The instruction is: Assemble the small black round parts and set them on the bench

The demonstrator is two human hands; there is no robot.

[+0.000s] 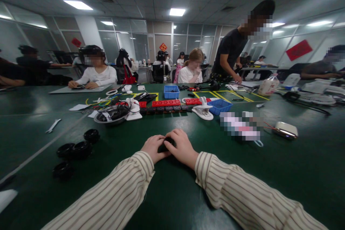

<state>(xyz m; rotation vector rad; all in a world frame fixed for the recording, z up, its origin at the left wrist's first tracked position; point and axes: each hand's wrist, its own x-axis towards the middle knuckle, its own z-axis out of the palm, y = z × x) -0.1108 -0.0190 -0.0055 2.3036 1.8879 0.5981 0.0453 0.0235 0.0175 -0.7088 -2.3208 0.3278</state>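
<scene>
Cupping a small dark rounded piece between them, two bare hands meet over the middle of a dark green surface, with striped sleeves reaching in from its near edge. The left hand grips the piece from the left, thumb low; the right hand grips it from the right, fingers bent over the top. The fingers cover most of it, so its exact shape cannot be told, nor whether it touches the surface.

The step in hand looks like close two-handed handling of this one piece. My judgement is that any turning or pressing calls for one hand to steady it while the other works.

Toward the surface's left edge sit four glossy black round pieces, two of them touching or nearly so, with a wrench beyond them. Nearer the far edge are a bowl of dark items, a row of red and black strips, a white clamp-like stand and two blue trays. A pale case lies toward the right edge. Other people sit or stand beyond.
</scene>
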